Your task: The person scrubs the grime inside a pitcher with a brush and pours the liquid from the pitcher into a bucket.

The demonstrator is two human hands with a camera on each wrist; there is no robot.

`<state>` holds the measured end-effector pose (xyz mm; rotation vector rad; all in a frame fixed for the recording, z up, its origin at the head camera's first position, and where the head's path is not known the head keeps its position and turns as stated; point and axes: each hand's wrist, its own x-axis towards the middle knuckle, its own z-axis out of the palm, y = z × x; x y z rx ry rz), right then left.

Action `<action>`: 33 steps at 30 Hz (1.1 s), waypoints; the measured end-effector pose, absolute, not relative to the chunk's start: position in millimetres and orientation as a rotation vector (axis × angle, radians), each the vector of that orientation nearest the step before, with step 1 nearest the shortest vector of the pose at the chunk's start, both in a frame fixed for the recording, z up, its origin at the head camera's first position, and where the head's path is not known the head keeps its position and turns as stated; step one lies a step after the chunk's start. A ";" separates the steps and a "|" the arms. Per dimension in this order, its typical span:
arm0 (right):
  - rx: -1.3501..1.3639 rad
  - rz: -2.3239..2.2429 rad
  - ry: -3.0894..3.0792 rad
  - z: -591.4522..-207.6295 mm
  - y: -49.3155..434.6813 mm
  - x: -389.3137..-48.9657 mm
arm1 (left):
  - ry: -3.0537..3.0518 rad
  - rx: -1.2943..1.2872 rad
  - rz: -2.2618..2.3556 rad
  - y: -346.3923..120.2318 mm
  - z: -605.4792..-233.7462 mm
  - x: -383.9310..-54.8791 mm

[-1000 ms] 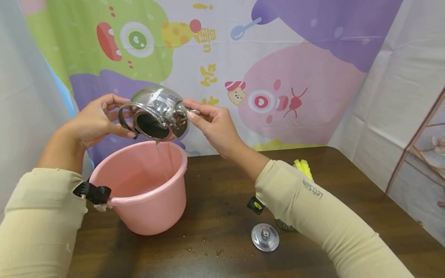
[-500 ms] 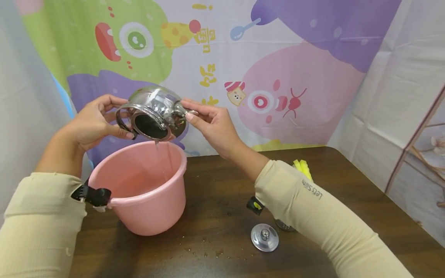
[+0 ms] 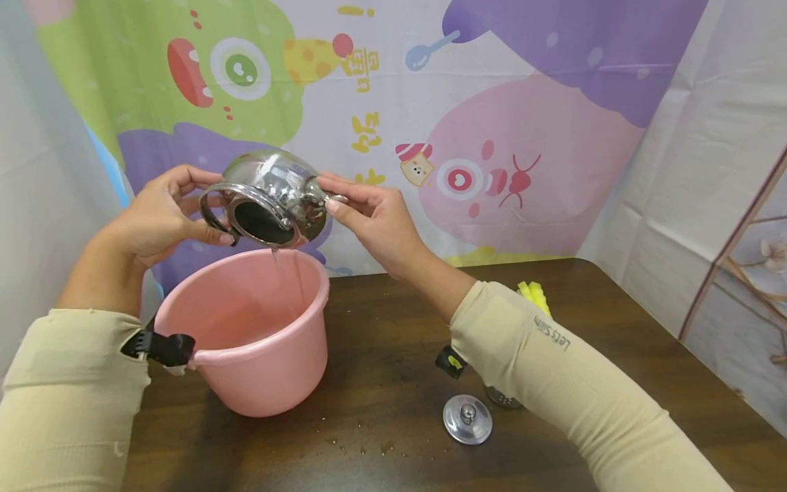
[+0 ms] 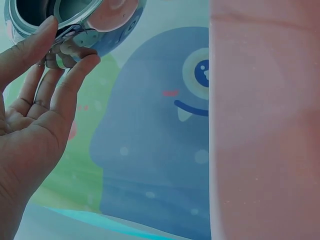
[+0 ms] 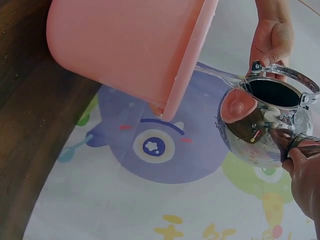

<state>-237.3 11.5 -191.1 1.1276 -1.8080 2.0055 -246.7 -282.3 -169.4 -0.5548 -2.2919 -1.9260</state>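
Observation:
A shiny metal teapot [image 3: 270,184], lidless and with a hooped handle, is tipped on its side above the pink bucket [image 3: 264,376]. From its open mouth a thin stream of water [image 5: 220,75] falls into the bucket. My left hand [image 3: 162,215] grips the teapot's left side near the end of the hoop, thumb in front and fingers behind. On the opposite side my right hand [image 3: 381,222] pinches the spout-like part sticking out of the body. In the left wrist view the left fingertips [image 4: 90,61] touch the polished metal.
The teapot's lid [image 3: 467,419] lies knob up on the dark wooden table [image 3: 381,348], among water drops. Beside it a perforated metal piece [image 3: 503,398] is mostly hidden by the right forearm. Yellow strips [image 3: 533,298] show behind that sleeve. A printed cloth [image 3: 522,164] hangs behind.
Teapot and both hands have shifted slightly left in the head view, along with much of the scene. Water keeps running into the bucket; the grips look the same.

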 end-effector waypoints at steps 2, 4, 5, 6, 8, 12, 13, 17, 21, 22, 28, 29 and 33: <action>1.136 2.002 -1.802 -191.4 11.3 -237.9 | -2.273 -0.564 -1.945 -282.4 -170.0 -247.3; 1.145 2.001 -1.796 -191.3 11.3 -238.2 | -2.260 -0.572 -1.957 -282.7 -170.4 -247.6; 1.149 2.001 -1.794 -191.2 11.3 -238.4 | -2.254 -0.576 -1.962 -282.7 -170.6 -247.7; 1.152 2.000 -1.792 -191.0 11.3 -238.5 | -2.243 -0.584 -1.972 -282.6 -170.8 -247.8; 1.157 1.999 -1.789 -190.8 11.3 -238.6 | -2.229 -0.593 -1.981 -282.5 -171.0 -248.0; 1.156 2.007 -1.783 -190.0 11.1 -238.6 | -2.195 -0.615 -2.008 -281.5 -171.2 -248.0; 1.157 2.009 -1.781 -189.8 11.1 -238.5 | -2.192 -0.615 -2.009 -281.4 -171.2 -248.0; 1.166 2.010 -1.775 -189.2 11.3 -238.1 | -2.181 -0.610 -2.018 -281.0 -171.3 -247.5; 1.177 2.010 -1.766 -188.2 11.4 -238.2 | -2.170 -0.601 -2.030 -281.2 -170.8 -247.7; 1.178 2.010 -1.765 -187.9 11.3 -238.4 | -2.169 -0.600 -2.032 -281.2 -170.6 -247.8; 1.181 2.001 -1.765 -186.6 11.1 -240.0 | -2.171 -0.599 -2.018 -281.4 -170.0 -248.9; 1.182 2.001 -1.764 -186.3 11.2 -240.2 | -2.172 -0.598 -2.014 -281.5 -170.1 -249.2; 1.186 2.004 -1.757 -185.4 11.8 -240.6 | -2.173 -0.595 -2.002 -281.9 -170.2 -250.2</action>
